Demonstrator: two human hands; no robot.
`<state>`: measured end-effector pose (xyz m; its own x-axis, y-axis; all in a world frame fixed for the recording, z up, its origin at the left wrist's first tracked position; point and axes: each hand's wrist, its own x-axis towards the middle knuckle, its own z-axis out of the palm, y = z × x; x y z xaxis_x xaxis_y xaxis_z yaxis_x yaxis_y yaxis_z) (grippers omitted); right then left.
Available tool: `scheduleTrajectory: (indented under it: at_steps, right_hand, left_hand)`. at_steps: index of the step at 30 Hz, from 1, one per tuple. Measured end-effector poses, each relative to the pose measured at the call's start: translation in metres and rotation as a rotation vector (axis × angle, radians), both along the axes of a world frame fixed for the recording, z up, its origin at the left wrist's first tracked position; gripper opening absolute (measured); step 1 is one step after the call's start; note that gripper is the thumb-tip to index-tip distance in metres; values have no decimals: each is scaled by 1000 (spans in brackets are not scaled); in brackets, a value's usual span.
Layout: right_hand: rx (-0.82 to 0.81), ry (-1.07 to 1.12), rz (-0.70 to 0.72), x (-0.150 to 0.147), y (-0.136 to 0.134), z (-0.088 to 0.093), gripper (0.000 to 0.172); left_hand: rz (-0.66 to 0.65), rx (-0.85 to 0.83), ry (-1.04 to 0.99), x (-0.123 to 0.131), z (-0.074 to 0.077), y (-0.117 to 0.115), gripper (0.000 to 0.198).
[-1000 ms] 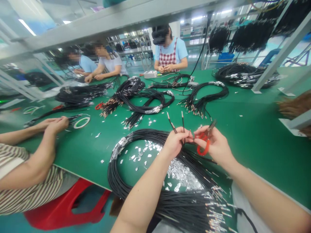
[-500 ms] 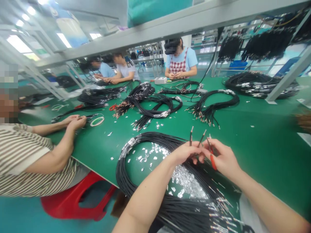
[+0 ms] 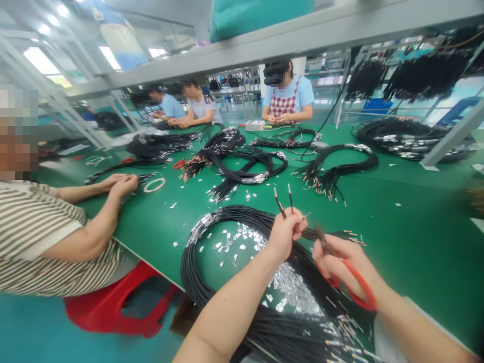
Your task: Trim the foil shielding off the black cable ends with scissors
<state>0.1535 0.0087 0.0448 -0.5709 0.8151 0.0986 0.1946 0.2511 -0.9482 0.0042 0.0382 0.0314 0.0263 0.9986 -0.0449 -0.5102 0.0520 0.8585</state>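
Note:
My left hand (image 3: pixel 283 234) is closed around a few black cables (image 3: pixel 280 205), whose stripped ends point up past the fingers. To its right, my right hand (image 3: pixel 346 259) grips red-handled scissors (image 3: pixel 365 292), their dark blades aimed toward the left hand but apart from it. Below both hands lies a large coil of black cables (image 3: pixel 191 267), wrapped with silvery tape at the upper left and ending in many exposed tips at the lower right. Silvery foil scraps (image 3: pixel 293 282) are heaped inside the coil.
More cable bundles (image 3: pixel 247 177) lie across the green table (image 3: pixel 416 252). A co-worker in a striped shirt (image 3: pixel 45 237) sits at the left on a red stool (image 3: pixel 102 312), hands near a tape ring (image 3: pixel 154 185). A metal shelf beam (image 3: pixel 245 48) crosses above; other people work beyond.
My hands have drawn apart: the left moved slightly left and up with the cables, the right shifted down. The scissors have swung into fuller view in my right hand.

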Motion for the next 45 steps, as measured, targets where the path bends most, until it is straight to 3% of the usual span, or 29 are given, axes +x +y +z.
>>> scheduleTrajectory:
  at_steps: [4,13,18,26,29,34,36,40,42,45]
  right_hand:
    - [-224,-52,-42,-16,0,-7,27]
    - [-258,-10,-108,-16,0,-6,34]
    - [-327,212,-66,-20,-5,-7,32]
    - [-460,396,-128,-32,-20,-7,36]
    - [-358,336,-206,-26,-19,-3,37]
    - [68,294,-536,-8,4,4,24]
    - [161,297,-530,-5,11,1,26]
    - [268,84,-473,-3,18,-8,5]
    - [384,-43,-519,3,24,-11,1]
    - [496,-159,-586,24,46,-20,3]
  left_hand:
    - [65,-7,2,2,1,0,14]
    - [99,63,43,1,-1,-4,14]
    - [175,129,140,7,-8,-10,17]
    - [316,245,292,14,-21,-16,18]
    - [289,229,275,13,-20,-14,19]
    - [177,208,300,11,-20,-12,22]
    - [109,211,373,11,-21,-14,22]
    - [-26,270,524,9,-19,-15,19]
    - [-13,324,524,7,-16,-13,9]
    - [92,335,413,2,-10,-10,27]
